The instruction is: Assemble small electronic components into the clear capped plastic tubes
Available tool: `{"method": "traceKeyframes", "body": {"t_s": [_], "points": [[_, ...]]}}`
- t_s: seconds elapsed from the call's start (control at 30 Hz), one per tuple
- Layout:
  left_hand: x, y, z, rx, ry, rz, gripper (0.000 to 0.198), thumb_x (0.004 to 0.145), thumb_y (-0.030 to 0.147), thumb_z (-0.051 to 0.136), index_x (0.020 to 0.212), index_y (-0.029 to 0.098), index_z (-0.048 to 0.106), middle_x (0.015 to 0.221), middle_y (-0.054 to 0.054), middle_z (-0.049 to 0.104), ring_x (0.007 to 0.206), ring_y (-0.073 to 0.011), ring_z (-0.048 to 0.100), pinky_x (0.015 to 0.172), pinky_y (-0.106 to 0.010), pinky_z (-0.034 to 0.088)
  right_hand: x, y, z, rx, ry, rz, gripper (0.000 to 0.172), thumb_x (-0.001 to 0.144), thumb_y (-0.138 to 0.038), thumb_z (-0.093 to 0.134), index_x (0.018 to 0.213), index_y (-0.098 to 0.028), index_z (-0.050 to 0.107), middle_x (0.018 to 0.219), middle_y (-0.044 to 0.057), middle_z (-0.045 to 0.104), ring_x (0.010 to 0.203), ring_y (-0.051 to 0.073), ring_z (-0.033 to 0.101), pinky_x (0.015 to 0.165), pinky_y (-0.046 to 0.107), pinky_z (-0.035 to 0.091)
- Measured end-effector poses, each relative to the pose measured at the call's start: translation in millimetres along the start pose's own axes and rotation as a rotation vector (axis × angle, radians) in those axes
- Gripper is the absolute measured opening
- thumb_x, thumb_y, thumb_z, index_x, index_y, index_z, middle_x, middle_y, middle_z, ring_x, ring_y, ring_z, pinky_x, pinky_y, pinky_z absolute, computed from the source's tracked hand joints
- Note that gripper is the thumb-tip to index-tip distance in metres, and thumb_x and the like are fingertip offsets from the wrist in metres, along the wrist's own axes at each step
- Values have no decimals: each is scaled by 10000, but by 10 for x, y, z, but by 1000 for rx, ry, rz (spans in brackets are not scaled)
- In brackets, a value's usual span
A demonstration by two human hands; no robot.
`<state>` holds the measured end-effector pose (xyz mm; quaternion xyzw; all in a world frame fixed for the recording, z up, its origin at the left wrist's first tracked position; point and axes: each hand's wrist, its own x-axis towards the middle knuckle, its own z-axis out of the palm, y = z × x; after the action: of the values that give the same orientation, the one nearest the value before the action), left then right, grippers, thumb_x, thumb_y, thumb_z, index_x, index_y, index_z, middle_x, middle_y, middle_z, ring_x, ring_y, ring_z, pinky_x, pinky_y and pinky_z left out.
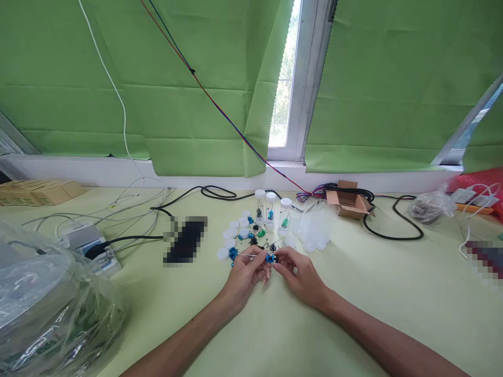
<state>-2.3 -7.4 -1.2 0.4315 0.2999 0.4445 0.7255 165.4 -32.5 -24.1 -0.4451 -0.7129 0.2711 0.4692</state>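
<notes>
My left hand (245, 277) and my right hand (301, 275) meet over the pale green table (353, 293), fingers pinched together. Between their fingertips sits a small blue part (269, 257) on a thin metal rod (251, 255); the left hand pinches the rod, the right hand pinches the blue part's black end. Just beyond the hands lie several white caps (231, 234), loose blue, green and black small parts, and three capped clear vials (270, 211) standing upright with coloured parts inside.
Empty clear vials (316, 225) cluster to the right of the capped ones. An open cardboard box (348, 201) and black cables (393, 230) lie behind. A plastic-wrapped bundle (43, 303) fills the near left; a power adapter (92, 243) and a dark blurred object (186, 240) lie left.
</notes>
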Motion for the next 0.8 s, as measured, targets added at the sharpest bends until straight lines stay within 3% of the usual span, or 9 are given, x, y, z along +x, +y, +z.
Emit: {"method": "traceKeyframes", "body": {"t_s": [0.33,0.53,0.8], "points": [[-2,-16,-14,35,-12,-10,297,792,395,731,758,158,554,617,-2,617,510,-93,544,455,-189,407,28,-23,-10,-20,-23,6,182,953,-296,483,890,-179,606,719,7,596,625,132,505,592,244,391],[-16,-13,2,51,-31,-13,299,803,394,720,742,161,543,632,-1,616,512,-93,541,458,-194,402,27,-17,-8,-93,-22,-34,363,992,-326,391,663,-196,474,614,-19,501,570,119,441,583,250,344],[-20,-34,-4,56,-58,-4,272,840,370,686,739,157,550,659,-11,631,509,-87,535,466,-200,405,24,23,5,-97,-15,-3,444,1012,-355,326,605,-204,422,555,-27,468,524,116,427,562,260,333]]}}
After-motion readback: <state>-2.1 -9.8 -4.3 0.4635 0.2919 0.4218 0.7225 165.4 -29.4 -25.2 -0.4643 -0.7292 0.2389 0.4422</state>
